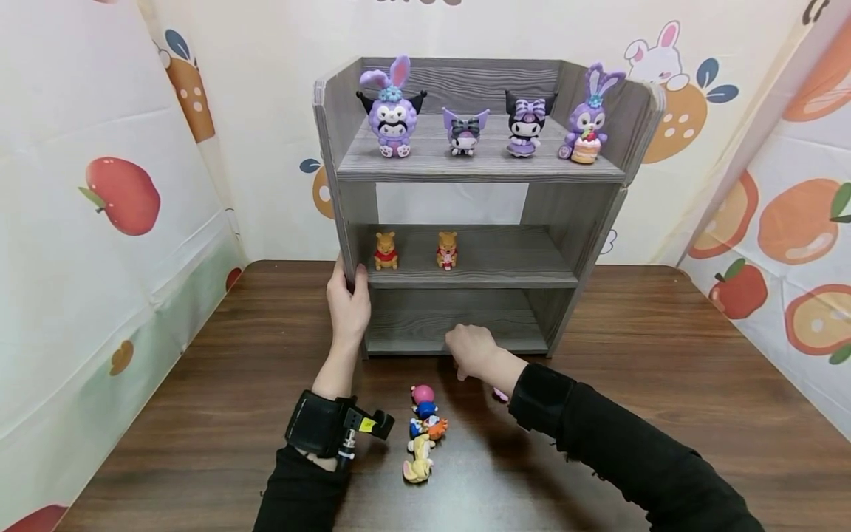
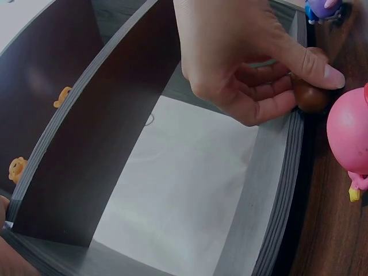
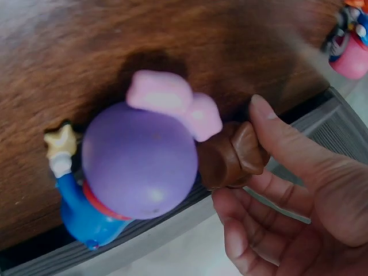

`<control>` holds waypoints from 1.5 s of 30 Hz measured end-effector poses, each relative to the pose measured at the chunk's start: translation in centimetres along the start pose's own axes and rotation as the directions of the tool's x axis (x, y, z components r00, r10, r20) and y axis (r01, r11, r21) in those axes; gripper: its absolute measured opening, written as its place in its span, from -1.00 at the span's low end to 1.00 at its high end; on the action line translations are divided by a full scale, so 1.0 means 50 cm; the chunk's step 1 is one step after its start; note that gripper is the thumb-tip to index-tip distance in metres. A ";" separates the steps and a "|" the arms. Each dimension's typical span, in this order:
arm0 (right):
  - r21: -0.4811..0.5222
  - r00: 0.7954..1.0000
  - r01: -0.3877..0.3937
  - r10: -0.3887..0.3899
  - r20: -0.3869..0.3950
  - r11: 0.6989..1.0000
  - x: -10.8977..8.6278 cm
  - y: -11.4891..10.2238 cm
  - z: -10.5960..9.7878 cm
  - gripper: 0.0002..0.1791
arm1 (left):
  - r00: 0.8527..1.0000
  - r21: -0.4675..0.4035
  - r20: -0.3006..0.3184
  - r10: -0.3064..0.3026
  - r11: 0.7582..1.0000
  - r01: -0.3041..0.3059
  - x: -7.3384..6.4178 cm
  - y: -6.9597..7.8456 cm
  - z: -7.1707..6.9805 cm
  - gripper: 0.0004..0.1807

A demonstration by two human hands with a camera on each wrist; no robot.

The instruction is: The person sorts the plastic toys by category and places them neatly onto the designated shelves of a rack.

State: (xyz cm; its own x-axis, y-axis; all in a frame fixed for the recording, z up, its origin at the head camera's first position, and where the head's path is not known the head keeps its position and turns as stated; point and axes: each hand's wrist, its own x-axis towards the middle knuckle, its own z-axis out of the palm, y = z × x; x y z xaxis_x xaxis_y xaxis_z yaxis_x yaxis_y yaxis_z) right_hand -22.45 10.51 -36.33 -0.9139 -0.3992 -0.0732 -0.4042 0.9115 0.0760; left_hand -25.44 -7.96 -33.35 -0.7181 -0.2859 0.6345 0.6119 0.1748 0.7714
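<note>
My left hand grips the left side panel of a grey wooden shelf unit, thumb at the front edge. In front of the bottom board, my right hand pinches a small brown figurine between thumb and fingers. The hand hides this figurine in the head view; the left wrist view shows its rounded brown side at the board's front edge. Right beside it in the right wrist view is a figurine with a purple head, pink bow and blue clothes. A pink-headed figurine lies on the table nearby.
Two yellow bear figurines stand on the middle board. Several purple and black figurines stand on the top board. Toward me on the wooden table, a row of small figurines ends in a yellow one. Printed cloth surrounds the table.
</note>
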 end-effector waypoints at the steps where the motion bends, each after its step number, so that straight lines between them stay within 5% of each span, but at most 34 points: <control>1: 0.016 1.000 0.003 -0.003 0.014 1.000 0.001 0.002 -0.001 -0.68 | 1.000 -0.001 0.003 0.000 1.000 0.000 0.000 0.000 0.000 -0.63; 10: 0.209 0.997 0.049 -0.062 0.056 0.977 -0.006 0.027 -0.017 -0.59 | 1.000 -0.015 0.008 -0.004 1.000 0.004 0.000 0.003 0.001 -0.60; 17: 0.402 0.990 0.134 -0.138 -0.019 0.906 -0.027 0.068 -0.021 -0.72 | 1.000 -0.014 0.007 -0.010 1.000 0.010 0.001 0.003 0.002 -0.57; 28: 0.622 0.988 0.123 -0.152 -0.006 0.773 -0.044 0.124 0.004 -0.75 | 1.000 -0.016 0.003 -0.024 1.000 0.024 0.001 0.026 0.005 -0.59; 33: 0.637 0.983 0.142 -0.182 -0.003 0.758 -0.049 0.137 0.012 -0.77 | 1.000 -0.015 0.010 -0.023 1.000 0.023 -0.005 0.060 0.003 -0.60; 40: 0.643 0.978 0.167 -0.210 -0.010 0.747 -0.057 0.142 0.016 -0.76 | 1.000 -0.030 0.007 -0.013 0.999 0.014 -0.001 0.009 0.001 -0.58; 45: 0.563 0.981 0.188 -0.176 -0.077 0.805 -0.066 0.130 0.005 -0.75 | 1.000 -0.023 0.008 -0.002 1.000 0.003 -0.002 0.002 -0.001 -0.57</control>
State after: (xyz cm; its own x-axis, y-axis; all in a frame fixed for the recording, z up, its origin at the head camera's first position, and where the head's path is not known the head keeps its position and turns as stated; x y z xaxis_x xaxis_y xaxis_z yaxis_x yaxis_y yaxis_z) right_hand -22.05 17.78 -35.84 -0.8288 -0.5594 -0.0090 -0.4765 0.7142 -0.5126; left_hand -25.27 -7.98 -33.37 -0.7221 -0.2791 0.6330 0.6175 0.1527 0.7716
